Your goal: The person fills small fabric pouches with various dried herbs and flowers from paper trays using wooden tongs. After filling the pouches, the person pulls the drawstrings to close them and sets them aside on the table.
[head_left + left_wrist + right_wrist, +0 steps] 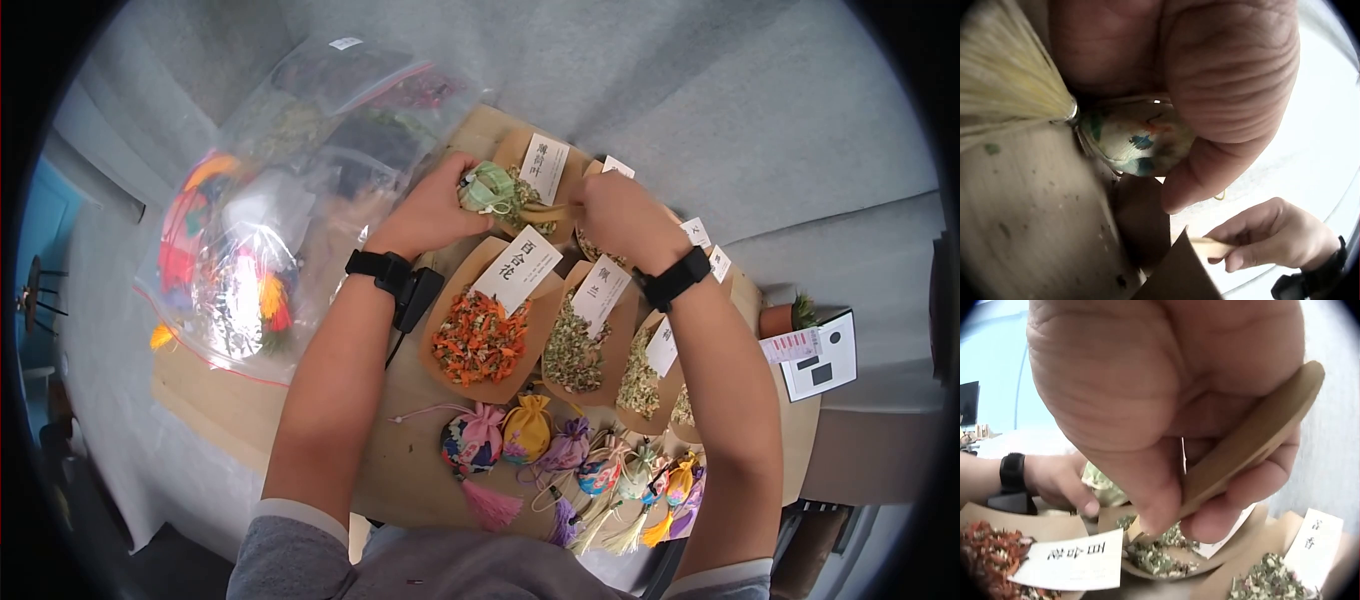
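My left hand (pixel 435 210) grips a small light green drawstring pouch (pixel 488 188) near the back of the table. In the left wrist view the pouch shows a printed pattern, and a pale cream tassel (pixel 1010 78) hangs from it. My right hand (pixel 630 215) pinches a wooden spoon (pixel 1254 437) by its handle, with thumb and fingers curled round it. The spoon's far end points towards the pouch, low over a brown paper tray (pixel 510 150) of dried green herbs (pixel 1163 559). A white label card (pixel 545 168) stands in that tray.
Nearer me are a tray of orange dried petals (pixel 480 338) and several trays of greenish herbs (pixel 575 355), with label cards. Along the front edge lie several colourful tasselled pouches (pixel 527 430). A big clear plastic bag (pixel 270 215) fills the left; a potted plant (pixel 778 320) stands right.
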Demonstrator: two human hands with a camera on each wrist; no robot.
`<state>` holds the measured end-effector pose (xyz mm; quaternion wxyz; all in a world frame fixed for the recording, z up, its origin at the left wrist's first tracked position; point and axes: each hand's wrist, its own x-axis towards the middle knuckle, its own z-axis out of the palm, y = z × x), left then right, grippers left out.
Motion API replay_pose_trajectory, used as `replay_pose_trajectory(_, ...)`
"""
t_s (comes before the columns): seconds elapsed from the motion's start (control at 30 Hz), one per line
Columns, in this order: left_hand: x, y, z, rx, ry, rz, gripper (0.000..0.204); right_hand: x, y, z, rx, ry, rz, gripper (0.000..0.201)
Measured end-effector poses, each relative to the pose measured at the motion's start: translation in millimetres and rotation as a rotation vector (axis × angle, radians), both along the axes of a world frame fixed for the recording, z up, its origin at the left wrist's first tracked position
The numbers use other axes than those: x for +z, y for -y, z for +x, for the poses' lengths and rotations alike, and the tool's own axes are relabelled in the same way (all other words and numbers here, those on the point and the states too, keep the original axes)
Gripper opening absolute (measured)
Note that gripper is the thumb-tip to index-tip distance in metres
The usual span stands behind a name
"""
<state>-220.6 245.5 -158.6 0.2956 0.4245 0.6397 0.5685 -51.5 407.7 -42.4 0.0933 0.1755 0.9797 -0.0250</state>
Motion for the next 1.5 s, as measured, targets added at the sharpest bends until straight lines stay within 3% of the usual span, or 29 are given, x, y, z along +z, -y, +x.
replay_pose_trajectory(0.2, 10, 2, 5, 0.006, -0.042, -0.041, 0.062, 5, -12, 10, -0.07, 0.039, 0.117, 0.016)
replay_pose_trajectory(0.4, 3, 1, 2, 0.0, 0.0, 0.003, 0.068, -13, -1, -9, -0.082, 0.121, -0.139, 0.019)
replay_pose_trajectory(0.47, 2, 0, 2, 0.003, -0.008, 0.01, 0.067, -14, 8, -10, -0.113, 0.027, -0.23, 0.021)
replay_pose_trajectory(0.67, 0, -1, 0, -0.027, 0.019, -0.016, 0.06, -12, 11, -3, -0.095, -0.11, -0.063, 0.019)
replay_pose_trajectory(1.0, 4, 1, 3, 0.008, 0.008, -0.011, 0.065, 44, 10, -8, -0.012, -0.221, -0.091, 0.019)
replay_pose_trajectory(1.1, 0, -1, 2, 0.001, 0.004, 0.02, 0.066, 53, 20, -15, 0.023, -0.191, -0.096, 0.017)
replay_pose_trajectory(1.17, -2, -1, 0, -0.005, -0.007, -0.01, 0.064, 58, 15, -23, -0.091, 0.071, 0.084, 0.023)
replay_pose_trajectory(1.3, 2, 0, 1, -0.017, -0.004, -0.018, 0.063, 11, -7, -25, -0.07, 0.062, 0.043, 0.024)
replay_pose_trajectory(1.33, 3, -2, 2, -0.02, -0.006, -0.017, 0.063, -6, -9, -24, 0.013, -0.026, 0.069, 0.023)
replay_pose_trajectory(1.37, 4, -1, 2, -0.021, 0.007, -0.027, 0.062, -13, -7, -24, 0.099, -0.113, 0.094, 0.022)
replay_pose_trajectory(1.5, 2, 1, 1, -0.024, -0.005, -0.019, 0.061, -11, -11, -12, 0.063, -0.051, -0.003, 0.014)
